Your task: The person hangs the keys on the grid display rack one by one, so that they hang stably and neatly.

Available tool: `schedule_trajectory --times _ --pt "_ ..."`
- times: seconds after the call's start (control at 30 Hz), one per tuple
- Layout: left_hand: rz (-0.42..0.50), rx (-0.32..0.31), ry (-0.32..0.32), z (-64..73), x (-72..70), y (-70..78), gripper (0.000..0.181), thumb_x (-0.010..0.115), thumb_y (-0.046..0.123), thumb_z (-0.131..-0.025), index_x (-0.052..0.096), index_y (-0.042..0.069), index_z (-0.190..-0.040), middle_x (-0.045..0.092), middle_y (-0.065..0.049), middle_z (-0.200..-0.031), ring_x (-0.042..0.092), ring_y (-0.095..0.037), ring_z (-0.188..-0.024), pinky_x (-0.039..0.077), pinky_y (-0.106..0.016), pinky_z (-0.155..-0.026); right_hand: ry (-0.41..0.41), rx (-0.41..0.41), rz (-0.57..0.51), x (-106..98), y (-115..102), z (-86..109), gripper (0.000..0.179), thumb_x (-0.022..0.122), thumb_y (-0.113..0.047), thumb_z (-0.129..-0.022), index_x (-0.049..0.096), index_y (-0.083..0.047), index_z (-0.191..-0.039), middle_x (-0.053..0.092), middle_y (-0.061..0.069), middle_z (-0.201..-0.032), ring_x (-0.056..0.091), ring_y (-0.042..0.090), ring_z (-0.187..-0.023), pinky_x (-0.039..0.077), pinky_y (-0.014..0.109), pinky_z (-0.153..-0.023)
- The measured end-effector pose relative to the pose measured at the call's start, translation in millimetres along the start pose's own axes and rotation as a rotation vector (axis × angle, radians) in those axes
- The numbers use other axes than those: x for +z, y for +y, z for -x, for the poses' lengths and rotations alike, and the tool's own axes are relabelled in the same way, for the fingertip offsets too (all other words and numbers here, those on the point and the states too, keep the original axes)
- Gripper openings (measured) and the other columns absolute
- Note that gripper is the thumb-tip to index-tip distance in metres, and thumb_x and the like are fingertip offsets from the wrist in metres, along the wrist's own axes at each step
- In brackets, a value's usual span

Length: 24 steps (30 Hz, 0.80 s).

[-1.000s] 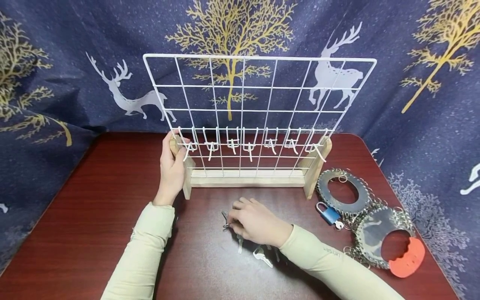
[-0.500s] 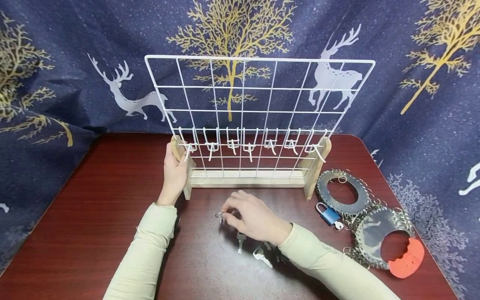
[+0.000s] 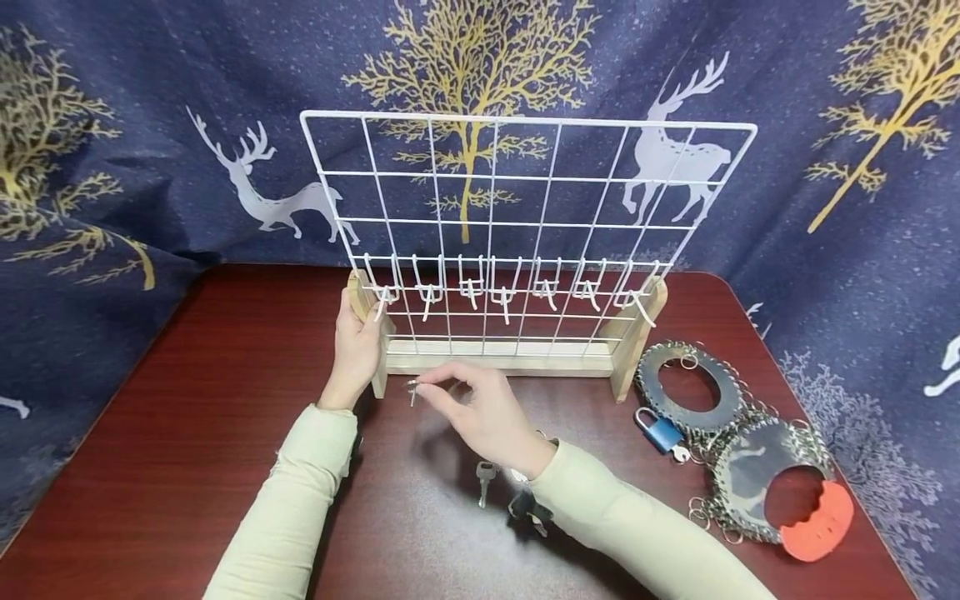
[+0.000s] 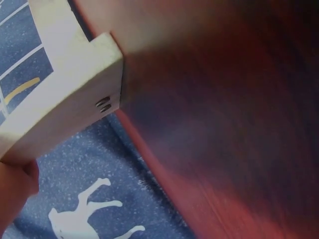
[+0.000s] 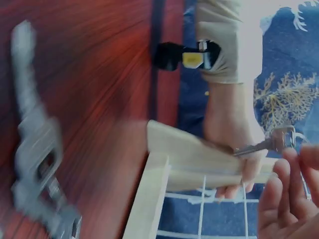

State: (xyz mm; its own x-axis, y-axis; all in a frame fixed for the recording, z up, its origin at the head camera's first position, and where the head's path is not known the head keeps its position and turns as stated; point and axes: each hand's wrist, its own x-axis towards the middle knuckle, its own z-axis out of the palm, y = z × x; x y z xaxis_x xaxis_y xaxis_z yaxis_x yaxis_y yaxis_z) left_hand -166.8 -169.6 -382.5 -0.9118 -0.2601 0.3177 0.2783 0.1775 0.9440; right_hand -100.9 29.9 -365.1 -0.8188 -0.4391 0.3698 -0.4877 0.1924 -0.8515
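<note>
My left hand (image 3: 356, 354) grips the left wooden post (image 3: 363, 292) of a stand that holds a white wire grid (image 3: 517, 177). In the left wrist view that post (image 4: 70, 102) shows close up, with a bit of hand at its edge. My right hand (image 3: 487, 417) pinches a small metal key (image 5: 264, 145) with a thin ring between thumb and fingertips. It hangs above the table, in front of the stand's left end. Several white hooks (image 3: 504, 297) hang in a row across the grid, bare. A loose key (image 3: 485, 479) lies below the right hand.
More keys (image 3: 538, 523), one dark-headed, lie partly hidden under the right forearm. To the right are a blue padlock (image 3: 663, 434) with a key in it, two grey discs (image 3: 675, 398) edged with small metal rings, and a red-orange curved piece (image 3: 821, 521). Patterned cloth (image 3: 255, 67) hangs behind.
My right hand has lifted the key off the table and moved left and towards the stand, uncovering the loose key below. My left hand stays on the post.
</note>
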Motion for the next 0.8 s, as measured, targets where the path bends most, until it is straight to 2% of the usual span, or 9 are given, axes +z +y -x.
schedule_trajectory --times 0.07,0.23,0.43,0.5,0.67,0.7,0.8 --pt "0.004 -0.005 -0.002 -1.3 -1.6 -6.1 0.037 0.045 0.000 -0.100 0.037 -0.006 -0.136 0.055 -0.025 -0.112 0.055 -0.015 -0.092 0.049 -0.027 -0.081 0.043 0.035 -0.063 5 -2 -4.4 0.015 0.070 -0.024 -0.091 0.074 -0.013 -0.100 0.072 -0.006 -0.097 0.064 0.010 -0.074 0.055 0.028 -0.067" --pt "-0.015 0.009 -0.015 -2.2 -3.2 -9.3 0.031 0.045 0.003 -0.100 0.039 -0.004 -0.130 0.055 -0.016 -0.105 0.057 -0.021 -0.088 0.050 -0.037 -0.080 0.149 0.093 -0.251 17 -8 -15.2 0.016 0.072 -0.017 -0.089 0.074 -0.006 -0.101 0.073 0.002 -0.096 0.065 0.013 -0.078 0.056 0.027 -0.070" --pt "-0.011 -0.026 -0.043 -1.8 -3.5 -3.4 0.036 0.045 0.002 -0.100 0.037 -0.003 -0.135 0.054 -0.016 -0.110 0.054 -0.018 -0.095 0.046 -0.030 -0.085 0.245 0.121 -0.406 29 -13 -26.3 0.017 0.069 -0.007 -0.089 0.070 0.003 -0.104 0.071 0.016 -0.095 0.062 0.009 -0.071 0.056 0.027 -0.061" --pt "-0.008 -0.033 -0.050 0.3 -3.4 4.9 0.035 0.044 0.001 -0.100 0.036 -0.006 -0.134 0.054 -0.019 -0.111 0.053 -0.014 -0.096 0.045 -0.028 -0.087 0.264 0.135 -0.439 34 -15 -29.7 0.017 0.069 -0.006 -0.090 0.070 0.003 -0.104 0.071 0.017 -0.094 0.063 0.009 -0.070 0.055 0.026 -0.059" --pt "-0.003 -0.034 -0.069 5.4 -3.3 23.7 0.031 0.043 -0.001 -0.100 0.036 -0.010 -0.128 0.052 -0.024 -0.110 0.052 -0.014 -0.094 0.044 -0.023 -0.084 0.315 0.151 -0.500 43 -20 -36.3 0.017 0.068 -0.009 -0.091 0.070 0.002 -0.104 0.071 0.015 -0.093 0.064 0.011 -0.074 0.053 0.022 -0.058" --pt "-0.001 -0.037 -0.072 5.2 -3.7 23.7 0.031 0.043 -0.001 -0.100 0.035 -0.010 -0.129 0.052 -0.024 -0.110 0.051 -0.014 -0.094 0.043 -0.023 -0.083 0.325 0.150 -0.509 44 -21 -37.0 0.017 0.068 -0.009 -0.091 0.070 0.002 -0.104 0.071 0.015 -0.092 0.064 0.012 -0.074 0.052 0.021 -0.057" --pt "0.012 -0.024 -0.063 3.2 -4.9 10.9 0.031 0.044 0.001 -0.101 0.036 -0.006 -0.131 0.052 -0.020 -0.109 0.050 -0.017 -0.093 0.042 -0.021 -0.080 0.346 0.143 -0.536 47 -24 -38.4 0.017 0.068 -0.009 -0.091 0.070 0.002 -0.104 0.071 0.018 -0.092 0.064 0.015 -0.075 0.051 0.020 -0.056"
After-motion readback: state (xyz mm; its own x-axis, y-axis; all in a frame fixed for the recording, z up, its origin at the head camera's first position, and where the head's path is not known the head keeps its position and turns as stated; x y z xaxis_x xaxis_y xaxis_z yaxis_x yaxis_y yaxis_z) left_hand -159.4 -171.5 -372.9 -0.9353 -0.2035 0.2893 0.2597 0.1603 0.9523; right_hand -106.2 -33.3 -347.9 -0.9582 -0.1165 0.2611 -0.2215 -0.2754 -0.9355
